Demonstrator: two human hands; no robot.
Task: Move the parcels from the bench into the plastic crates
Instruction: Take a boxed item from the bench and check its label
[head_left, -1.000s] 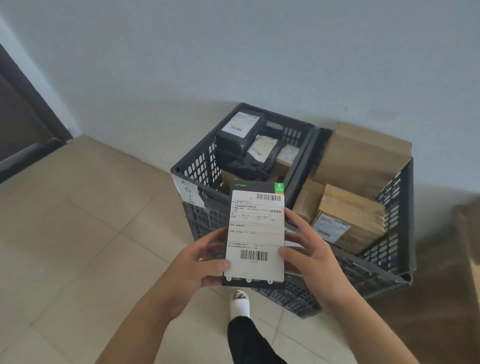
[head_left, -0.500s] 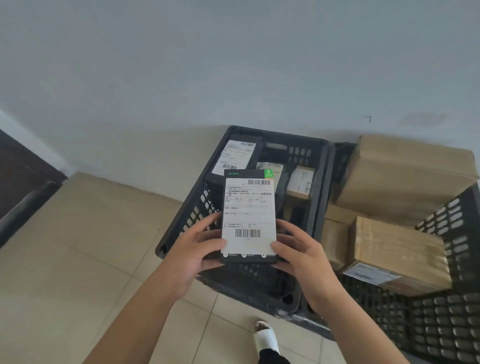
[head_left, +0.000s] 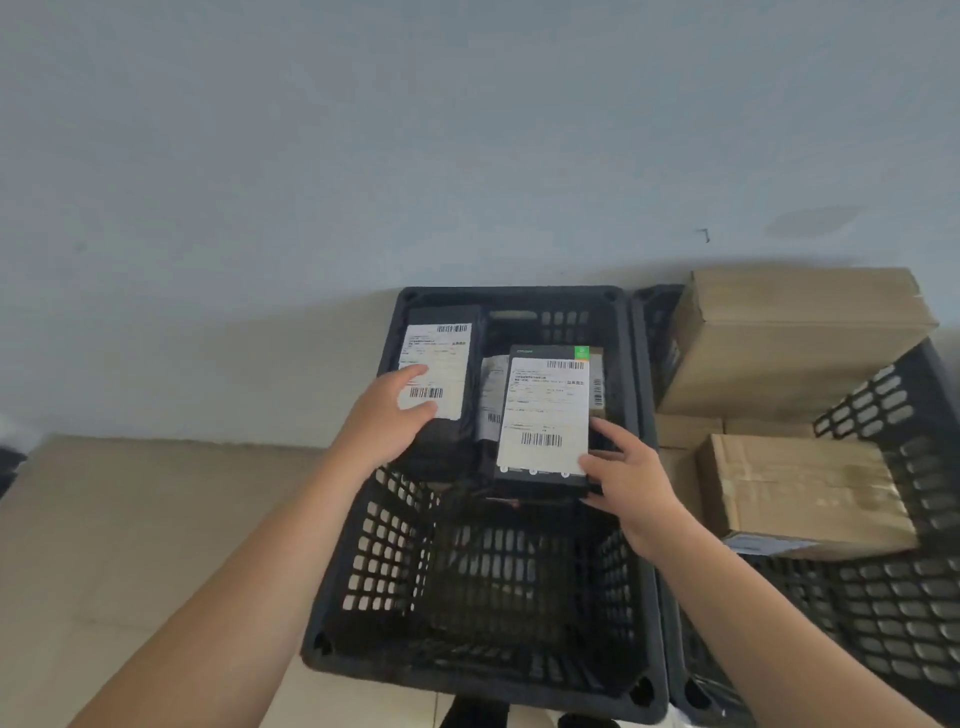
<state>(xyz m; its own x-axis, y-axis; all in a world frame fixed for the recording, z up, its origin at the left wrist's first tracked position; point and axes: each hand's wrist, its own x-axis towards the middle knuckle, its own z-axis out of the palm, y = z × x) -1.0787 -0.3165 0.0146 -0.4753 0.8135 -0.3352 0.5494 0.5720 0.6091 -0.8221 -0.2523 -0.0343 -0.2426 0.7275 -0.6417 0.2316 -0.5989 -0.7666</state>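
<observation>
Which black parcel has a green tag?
The black parcel held by the right hand; its top corner is green. The one under the left hand has none.

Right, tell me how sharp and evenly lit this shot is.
Head view: soft, flat light with no glare; mild blur, so the label print on the parcel in the right hand is unreadable; wide-angle bending splays the crate walls; the crate's inside is dim.
</observation>
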